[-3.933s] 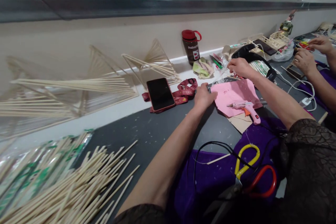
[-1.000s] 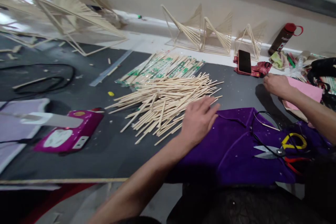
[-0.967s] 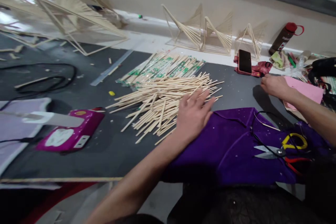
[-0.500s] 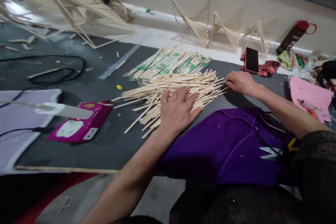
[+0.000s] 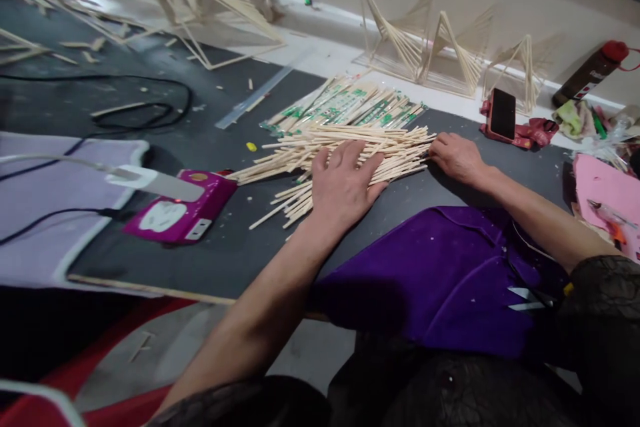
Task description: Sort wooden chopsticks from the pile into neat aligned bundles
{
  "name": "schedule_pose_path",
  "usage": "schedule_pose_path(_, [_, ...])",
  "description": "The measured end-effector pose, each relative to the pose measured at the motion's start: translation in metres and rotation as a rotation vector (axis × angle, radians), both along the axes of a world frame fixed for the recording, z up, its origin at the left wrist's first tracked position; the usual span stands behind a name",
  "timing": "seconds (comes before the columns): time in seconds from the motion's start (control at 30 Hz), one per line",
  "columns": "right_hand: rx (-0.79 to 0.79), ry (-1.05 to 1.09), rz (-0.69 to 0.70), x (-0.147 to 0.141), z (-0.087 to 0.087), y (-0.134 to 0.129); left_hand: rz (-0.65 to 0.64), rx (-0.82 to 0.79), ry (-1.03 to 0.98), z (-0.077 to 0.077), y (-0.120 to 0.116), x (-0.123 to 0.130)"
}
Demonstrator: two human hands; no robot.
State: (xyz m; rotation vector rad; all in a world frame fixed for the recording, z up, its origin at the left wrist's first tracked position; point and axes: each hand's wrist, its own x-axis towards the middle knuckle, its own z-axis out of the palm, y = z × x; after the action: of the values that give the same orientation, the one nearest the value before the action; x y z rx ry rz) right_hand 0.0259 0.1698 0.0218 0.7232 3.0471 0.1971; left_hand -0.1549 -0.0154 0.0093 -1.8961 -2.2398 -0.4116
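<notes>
A loose pile of thin wooden sticks (image 5: 400, 147), like chopsticks, lies on the dark table, its left ends spread unevenly. My left hand (image 5: 343, 177) rests on top of the pile with fingers stretched and a little apart. At the right ends of the sticks is my right hand (image 5: 456, 159), fingers curled and pressed together against the stick ends. Whatever those fingertips pinch is hidden. Behind the pile lie clear packets of wrapped sticks (image 5: 350, 105) with green print.
Stick-built twisted frames (image 5: 393, 37) stand along the wall. A magenta power box (image 5: 183, 207) with cables sits left, a ruler (image 5: 265, 90) behind it. On the right are a phone (image 5: 501, 115), a bottle (image 5: 590, 73) and pink paper (image 5: 605, 187). Purple cloth (image 5: 425, 273) covers the front edge.
My right hand has come from just beside the stick ends to touching them. Several sticks on the left side of the pile have shifted closer together. The camera view has turned slightly.
</notes>
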Motion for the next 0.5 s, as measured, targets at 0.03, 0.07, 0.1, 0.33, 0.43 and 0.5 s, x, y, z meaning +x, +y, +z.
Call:
schedule_pose_path(0.03, [0.011, 0.002, 0.005, 0.000, 0.001, 0.001, 0.008, 0.004, -0.005, 0.002, -0.003, 0.002])
schedule_pose_path(0.07, [0.016, 0.008, 0.013, 0.000, 0.002, 0.002, 0.005, 0.012, -0.013, 0.004, -0.006, 0.005])
schedule_pose_path(0.1, [0.016, 0.016, 0.022, 0.002, 0.003, 0.002, -0.010, 0.022, -0.021, 0.007, -0.010, 0.009])
schedule_pose_path(0.33, [-0.013, 0.027, 0.094, 0.024, 0.004, -0.004, -0.385, -0.138, -0.150, 0.007, -0.043, 0.056])
schedule_pose_path(0.43, [-0.041, 0.035, 0.123, 0.030, 0.002, -0.005, -0.472, -0.134, -0.247, -0.002, -0.055, 0.074])
schedule_pose_path(0.5, [-0.072, 0.039, 0.155, 0.032, 0.002, -0.005, -0.490, -0.105, -0.286, -0.008, -0.061, 0.083])
